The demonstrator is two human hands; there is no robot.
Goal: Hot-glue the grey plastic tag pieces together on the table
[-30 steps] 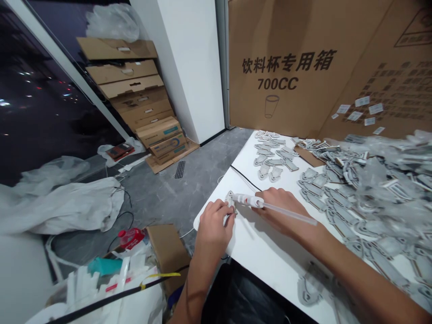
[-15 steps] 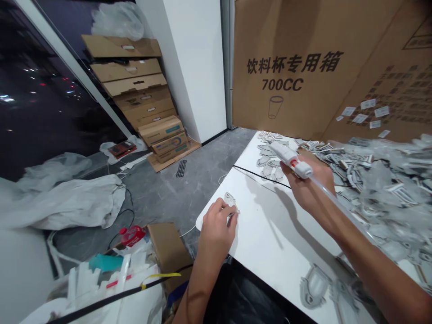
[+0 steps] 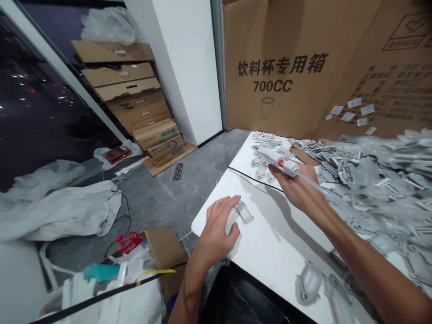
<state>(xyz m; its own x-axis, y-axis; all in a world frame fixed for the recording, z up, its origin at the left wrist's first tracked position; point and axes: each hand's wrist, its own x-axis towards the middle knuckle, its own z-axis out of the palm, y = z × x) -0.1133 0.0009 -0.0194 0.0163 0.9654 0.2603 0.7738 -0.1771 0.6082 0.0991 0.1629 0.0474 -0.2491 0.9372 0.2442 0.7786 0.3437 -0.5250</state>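
On the white table, a small grey-and-clear shaped piece lies flat. My left hand is beside it on the left, fingers stretched out and thumb apart, the fingertips close to its upper edge. My right hand is wrapped round a white hot glue gun held above the table, nozzle pointing to the far left. A long clear glue stick runs out of the gun's back along my right forearm. Similar pieces lie in a column beyond the gun, and another piece is near the front edge.
A heap of similar pieces and clear plastic bags covers the right side. A large cardboard box stands behind. A black cord crosses the table. Lower left, an open carton stands near a red bottle and white scraps.
My left hand has opened and drawn away from the piece, which now lies turned and further right. My right hand still holds the glue gun. The view has shifted slightly.
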